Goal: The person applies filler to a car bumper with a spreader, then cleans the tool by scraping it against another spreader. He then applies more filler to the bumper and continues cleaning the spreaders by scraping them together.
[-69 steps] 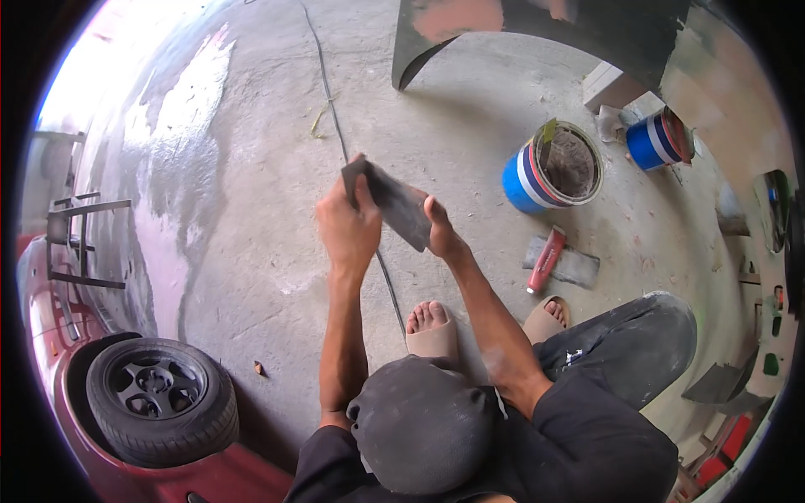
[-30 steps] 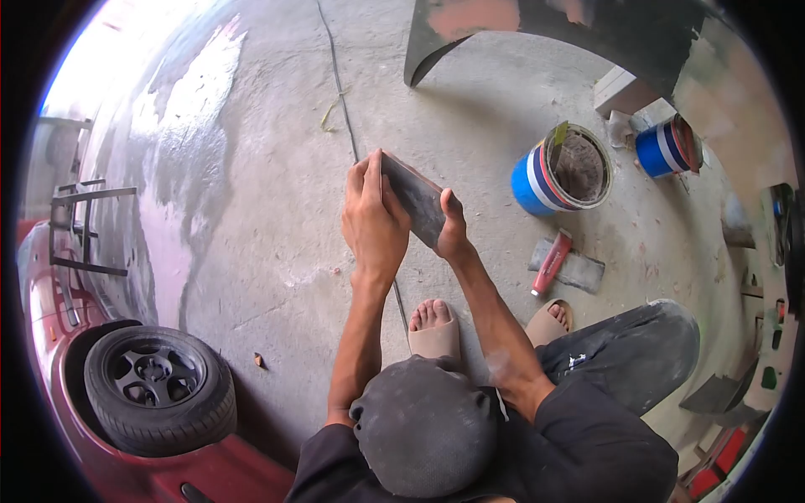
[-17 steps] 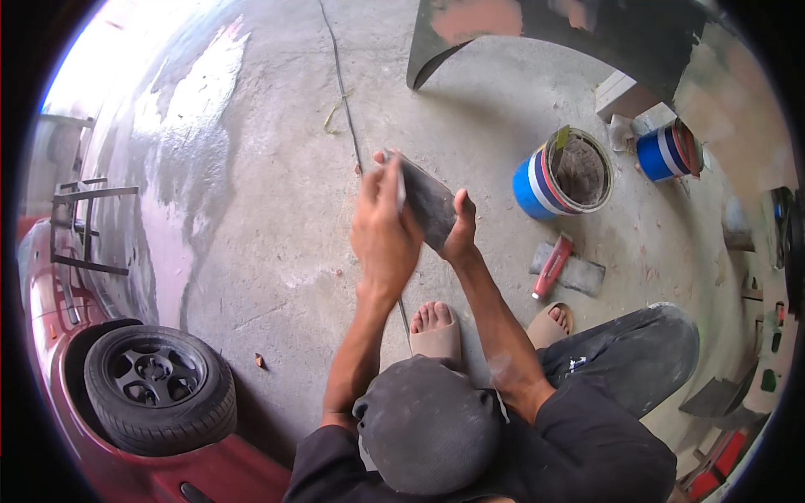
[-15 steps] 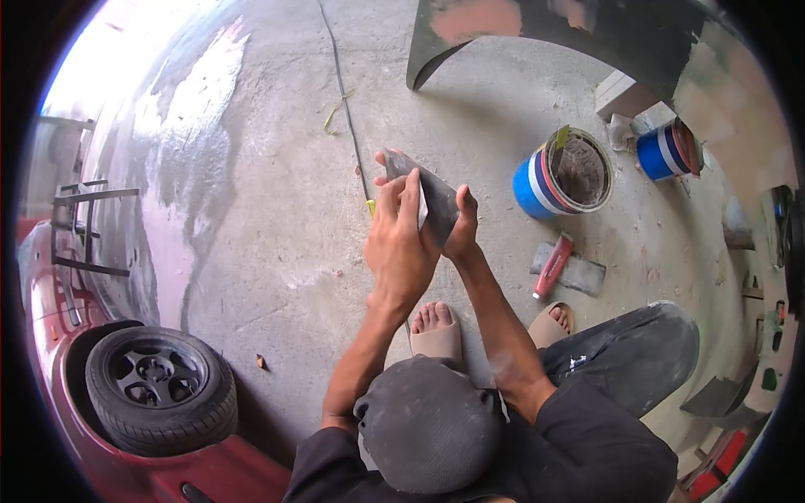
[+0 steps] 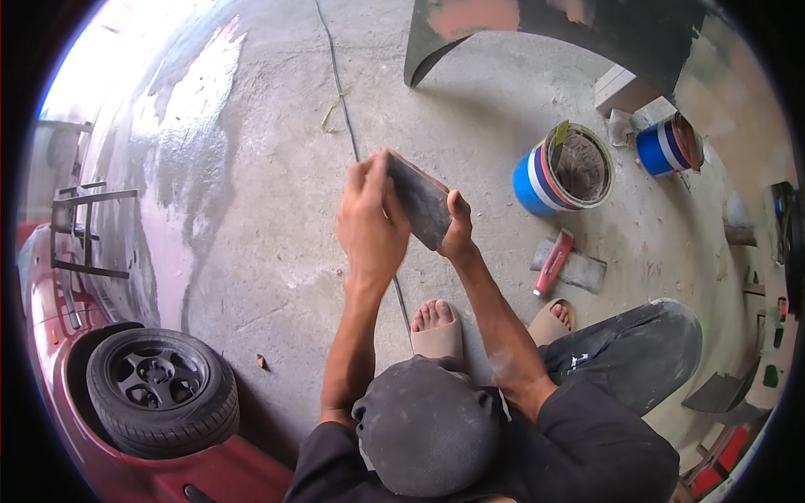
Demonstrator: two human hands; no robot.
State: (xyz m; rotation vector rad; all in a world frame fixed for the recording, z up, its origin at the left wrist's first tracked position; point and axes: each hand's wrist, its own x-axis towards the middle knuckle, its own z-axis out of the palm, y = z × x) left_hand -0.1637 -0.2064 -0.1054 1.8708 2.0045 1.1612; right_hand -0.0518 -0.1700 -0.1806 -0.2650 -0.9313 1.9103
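Note:
My right hand (image 5: 457,230) grips a dark, flat rectangular plate (image 5: 418,199) from beneath, its thumb over the right edge. The plate is tilted, with a smeared grey face. My left hand (image 5: 369,214) is at the plate's left edge, fingers bent together and slightly blurred. Whatever lies between those fingers is hidden. To the right, a red tube (image 5: 553,261) rests across a grey slab (image 5: 583,272) on the floor. Beyond it stands a blue open bucket (image 5: 537,180) with grey residue inside and a yellow-green strip (image 5: 559,138) at its rim.
A second blue can (image 5: 658,152) stands further right. A dark curved panel (image 5: 562,38) with pinkish patches spans the top. A cable (image 5: 335,71) crosses the floor. Left are a metal frame (image 5: 92,197), a wheel (image 5: 159,390) and red bodywork (image 5: 189,469).
My left hand has slid left from the plate's face to its edge. The light thin piece seen under its fingers is now out of sight. The plate has turned slightly, showing more face.

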